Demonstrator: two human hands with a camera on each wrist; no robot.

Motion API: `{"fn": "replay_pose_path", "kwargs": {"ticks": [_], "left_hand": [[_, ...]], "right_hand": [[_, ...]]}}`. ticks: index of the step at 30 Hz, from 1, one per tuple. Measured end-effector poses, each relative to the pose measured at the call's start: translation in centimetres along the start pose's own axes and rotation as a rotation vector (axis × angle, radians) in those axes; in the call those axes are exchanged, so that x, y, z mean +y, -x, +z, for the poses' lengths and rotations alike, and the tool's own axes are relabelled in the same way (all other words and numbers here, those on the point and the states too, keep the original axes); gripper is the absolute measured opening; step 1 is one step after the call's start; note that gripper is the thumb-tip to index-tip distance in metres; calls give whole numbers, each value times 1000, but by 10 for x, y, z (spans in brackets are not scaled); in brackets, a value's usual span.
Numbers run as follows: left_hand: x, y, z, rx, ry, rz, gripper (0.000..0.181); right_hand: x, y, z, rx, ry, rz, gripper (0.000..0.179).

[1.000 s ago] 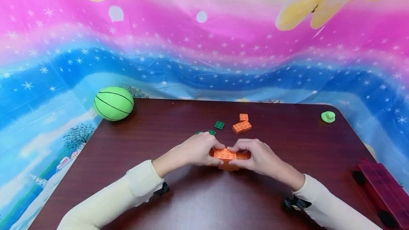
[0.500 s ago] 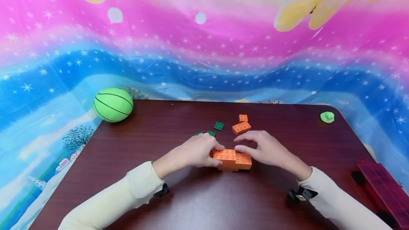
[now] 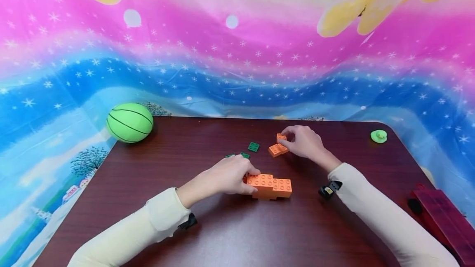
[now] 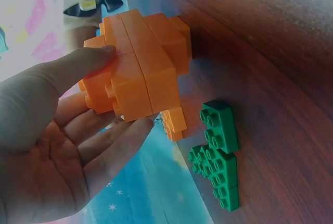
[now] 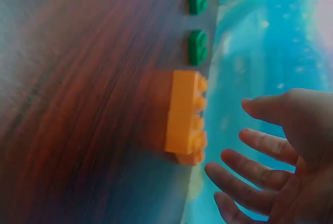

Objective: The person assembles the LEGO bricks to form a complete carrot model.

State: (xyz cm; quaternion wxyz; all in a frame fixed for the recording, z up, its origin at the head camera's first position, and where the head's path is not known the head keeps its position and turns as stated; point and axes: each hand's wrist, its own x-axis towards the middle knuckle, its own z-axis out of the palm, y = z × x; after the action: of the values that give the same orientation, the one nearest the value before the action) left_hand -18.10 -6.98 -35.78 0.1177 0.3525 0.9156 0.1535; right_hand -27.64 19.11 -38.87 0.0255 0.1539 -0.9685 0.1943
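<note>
My left hand grips the left end of a stepped stack of orange toy building bricks. In the left wrist view the thumb lies across one side of the stack and the fingers are behind and below it. My right hand is over the loose orange bricks farther back on the table. The right wrist view shows its fingers spread, apart from those orange bricks, with nothing held. A small green brick lies to their left, and other green bricks lie beyond my left hand, partly hidden in the head view.
A green ball sits at the table's back left corner. At the back right is a green toy duck, and a dark red toy vehicle stands at the right edge. A printed cloth hangs behind the dark wooden table.
My right hand has let go of the orange stack and moved back to the loose orange bricks. My left hand has kept its grip on the stack.
</note>
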Motion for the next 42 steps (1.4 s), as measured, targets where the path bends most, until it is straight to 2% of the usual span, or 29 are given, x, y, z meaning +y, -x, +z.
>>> {"fn": "replay_pose_path", "kwargs": {"ticks": [6,13,19,24,29,34,42], "left_hand": [[1,0,-1,-4,-17,-9,43],[1,0,-1,-5,-13,-13,44],[2,0,-2,3,-15,-12,44],[2,0,-2,-3,-15,-21,45],[2,1,0,-19,-1,-37,45],[1,0,1,-15,9,-28,45],[1,1,0,-12,-3,-28,45]], "right_hand": [[6,-24,12,-58,18,109,40],[8,-43,22,-111,44,169,47],[5,-49,23,-162,48,208,47],[7,-49,23,-156,3,207,44],[10,-48,22,-99,-49,199,46],[10,-42,13,-59,-92,190,42],[-4,-12,-18,-31,-147,70,42]]}}
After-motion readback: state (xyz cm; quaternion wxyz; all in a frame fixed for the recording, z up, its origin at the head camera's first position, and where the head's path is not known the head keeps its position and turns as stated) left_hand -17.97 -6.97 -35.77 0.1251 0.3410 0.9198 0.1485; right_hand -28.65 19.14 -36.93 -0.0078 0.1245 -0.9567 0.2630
